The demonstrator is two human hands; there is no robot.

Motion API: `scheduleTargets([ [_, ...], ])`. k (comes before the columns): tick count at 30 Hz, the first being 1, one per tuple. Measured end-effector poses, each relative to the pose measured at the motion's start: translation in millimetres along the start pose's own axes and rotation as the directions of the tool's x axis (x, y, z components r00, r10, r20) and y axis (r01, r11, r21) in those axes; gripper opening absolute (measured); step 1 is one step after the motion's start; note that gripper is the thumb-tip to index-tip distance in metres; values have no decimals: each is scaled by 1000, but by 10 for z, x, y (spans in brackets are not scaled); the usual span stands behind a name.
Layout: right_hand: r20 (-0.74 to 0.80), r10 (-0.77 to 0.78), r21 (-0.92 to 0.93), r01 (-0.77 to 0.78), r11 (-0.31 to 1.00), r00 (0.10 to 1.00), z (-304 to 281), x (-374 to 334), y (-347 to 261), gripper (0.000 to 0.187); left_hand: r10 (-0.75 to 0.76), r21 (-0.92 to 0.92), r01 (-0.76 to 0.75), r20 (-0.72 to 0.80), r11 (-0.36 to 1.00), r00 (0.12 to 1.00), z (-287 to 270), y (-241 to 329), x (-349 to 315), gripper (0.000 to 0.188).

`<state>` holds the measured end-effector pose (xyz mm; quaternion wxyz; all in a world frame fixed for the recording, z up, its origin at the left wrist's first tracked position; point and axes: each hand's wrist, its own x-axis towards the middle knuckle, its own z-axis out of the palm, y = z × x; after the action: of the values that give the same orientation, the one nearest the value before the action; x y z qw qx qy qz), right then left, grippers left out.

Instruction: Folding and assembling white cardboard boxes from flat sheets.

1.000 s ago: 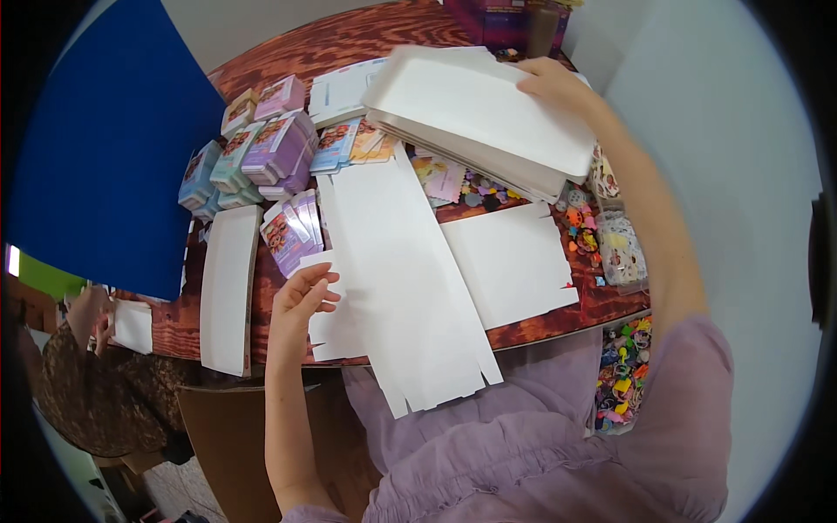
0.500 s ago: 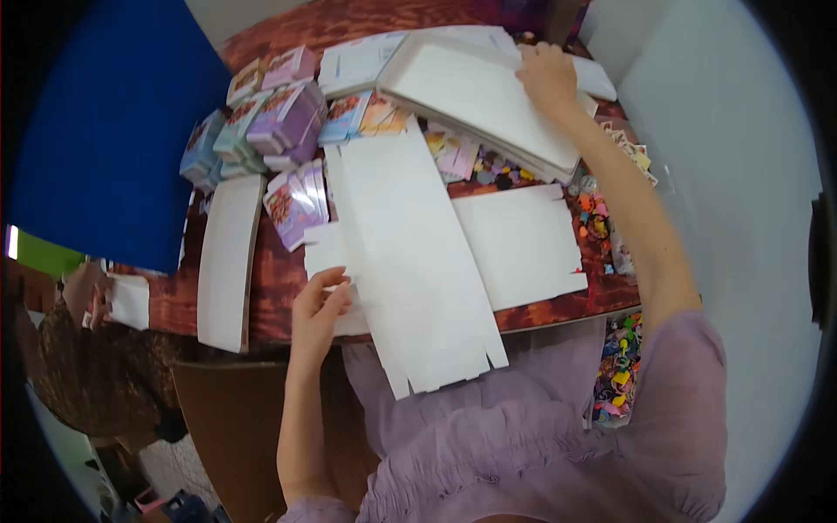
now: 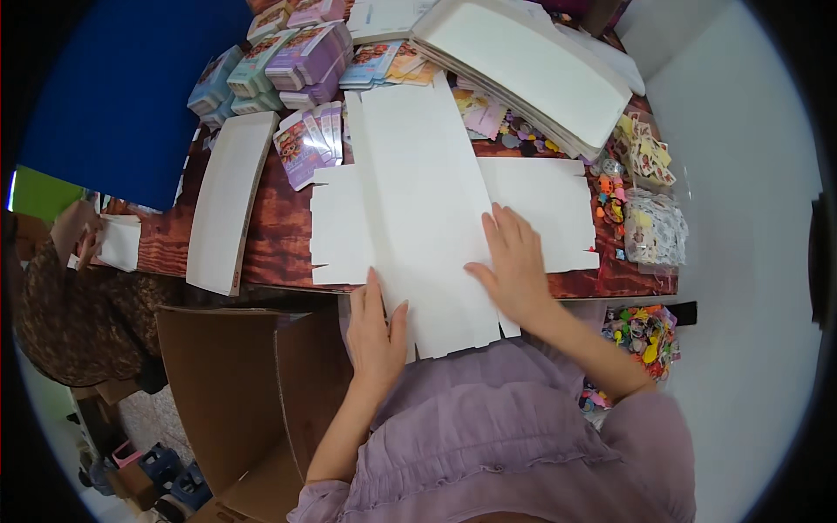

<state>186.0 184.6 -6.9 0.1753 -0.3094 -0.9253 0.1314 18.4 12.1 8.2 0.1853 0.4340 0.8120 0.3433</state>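
A dark red wooden tabletop (image 3: 279, 231) fills the view, with a big blue panel (image 3: 122, 96) to its far left and an open brown carton (image 3: 235, 383) below its near edge. Across the tabletop's middle lies a flat white box blank (image 3: 418, 192), unfolded, its near end hanging over the edge toward me. Behind it sits a stack of more white blanks (image 3: 523, 70); left of it, small printed cartons (image 3: 305, 61). My left hand (image 3: 377, 336) and right hand (image 3: 516, 266) both rest flat and open on the blank's near end, grasping nothing. I judge I'm at the flattening stage; folding a flap would need a firm crease along a scored line.
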Motion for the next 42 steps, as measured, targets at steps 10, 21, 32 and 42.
scheduleTargets([
  [10,-85,38,138,-26,990,996,32,-69,-353,50,41,-94,-42,-8,995,999,161,148,-270,48],
  [21,109,-86,430,31,902,990,-356,-153,210,38,520,118,-599,385,792,763,-340,-171,-29,42],
  [32,225,-610,70,612,788,760,-617,-253,352,21,658,110,-741,385,663,647,-283,-102,193,40],
  [42,111,-547,280,501,819,830,-244,-206,164,14,543,-107,-533,137,839,828,45,-277,-58,12],
])
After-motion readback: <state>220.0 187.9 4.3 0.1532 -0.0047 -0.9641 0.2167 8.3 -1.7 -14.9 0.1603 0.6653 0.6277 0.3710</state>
